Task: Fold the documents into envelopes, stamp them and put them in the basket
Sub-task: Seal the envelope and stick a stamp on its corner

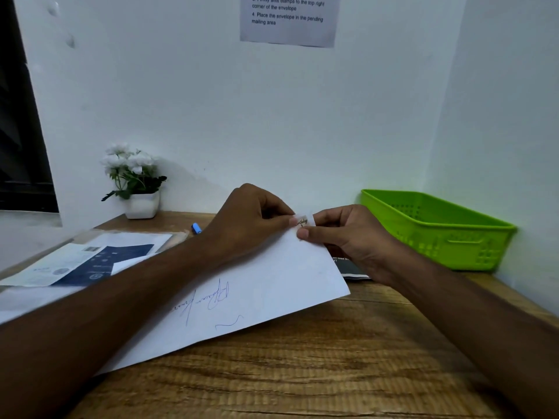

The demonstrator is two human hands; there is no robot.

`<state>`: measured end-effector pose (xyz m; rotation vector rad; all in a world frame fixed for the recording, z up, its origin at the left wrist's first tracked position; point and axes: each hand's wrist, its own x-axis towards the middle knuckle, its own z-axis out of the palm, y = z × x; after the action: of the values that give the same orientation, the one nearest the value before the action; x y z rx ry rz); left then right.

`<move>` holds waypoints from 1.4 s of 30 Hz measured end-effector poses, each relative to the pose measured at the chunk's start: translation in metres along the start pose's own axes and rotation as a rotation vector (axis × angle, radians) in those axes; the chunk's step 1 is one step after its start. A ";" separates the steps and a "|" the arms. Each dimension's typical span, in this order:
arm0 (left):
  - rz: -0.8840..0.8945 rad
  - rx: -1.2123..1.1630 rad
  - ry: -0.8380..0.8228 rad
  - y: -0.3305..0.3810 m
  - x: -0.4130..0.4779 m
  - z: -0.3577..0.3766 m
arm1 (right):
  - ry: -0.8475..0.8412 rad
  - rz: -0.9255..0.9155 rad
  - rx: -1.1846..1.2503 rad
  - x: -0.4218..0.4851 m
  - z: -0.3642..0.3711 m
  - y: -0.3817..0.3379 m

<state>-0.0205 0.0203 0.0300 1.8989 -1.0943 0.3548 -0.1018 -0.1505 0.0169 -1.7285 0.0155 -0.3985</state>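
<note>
A white envelope (266, 285) with blue handwriting lies at an angle on the wooden desk (302, 373), its far corner lifted. A small stamp sticker (303, 221) with dark lettering sits at that corner. My left hand (251, 219) pinches the stamp from the left. My right hand (348, 234) pinches the stamp and the envelope corner from the right, thumb on top. The green plastic basket (438, 234) stands at the right against the wall, and I see nothing in it.
Documents and a dark blue sheet (90, 261) lie at the left of the desk. A blue pen (196, 228) lies behind my left wrist. A white pot of white flowers (136, 182) stands at the back left. A dark booklet (354, 269) lies under my right hand. An instruction sheet (287, 19) hangs on the wall.
</note>
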 end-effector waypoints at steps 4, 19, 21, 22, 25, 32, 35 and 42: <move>0.036 0.009 -0.004 -0.001 0.000 0.001 | 0.010 0.002 0.006 0.001 -0.002 -0.001; 0.452 0.369 0.350 0.005 -0.015 0.012 | 0.367 -0.028 0.328 0.010 -0.026 -0.001; 0.260 0.301 0.211 -0.001 -0.018 0.024 | 0.409 -0.040 0.399 0.011 -0.027 0.000; 0.169 0.261 0.145 -0.003 -0.020 0.030 | 0.431 -0.050 0.440 0.011 -0.028 0.000; -0.026 -0.025 0.027 -0.001 -0.020 0.041 | 0.456 -0.091 0.568 0.009 -0.032 0.000; -0.041 -0.174 0.052 0.030 -0.010 0.053 | 0.485 -0.134 0.647 -0.007 -0.042 0.000; -0.029 -0.173 0.055 0.038 -0.005 0.059 | 0.506 -0.129 0.630 -0.015 -0.050 -0.002; 0.022 -0.189 -0.057 0.061 0.011 0.081 | 0.603 -0.153 0.557 -0.044 -0.091 -0.007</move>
<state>-0.0770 -0.0646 0.0246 1.7398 -1.1459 0.2032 -0.1696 -0.2250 0.0252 -1.0191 0.1909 -0.9316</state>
